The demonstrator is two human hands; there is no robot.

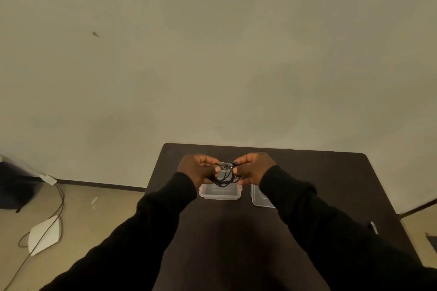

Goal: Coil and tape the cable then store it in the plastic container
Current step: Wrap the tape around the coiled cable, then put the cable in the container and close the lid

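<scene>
A thin black cable (225, 177) hangs in loose loops between my two hands, above the far half of a dark table (236, 231). My left hand (197, 169) pinches the loops on the left side. My right hand (254, 169) grips the right side, with a small connector end showing at its fingertips. Directly below the cable sits a clear plastic container (221, 192), uncovered. Its clear lid (260, 199) lies flat just to the right, partly hidden by my right sleeve. No tape is visible.
A pen-like object (373, 227) lies near the table's right edge. The table stands against a plain wall. On the floor to the left are a white face mask (45, 235), a trailing wire (60, 198) and a dark bag (16, 184).
</scene>
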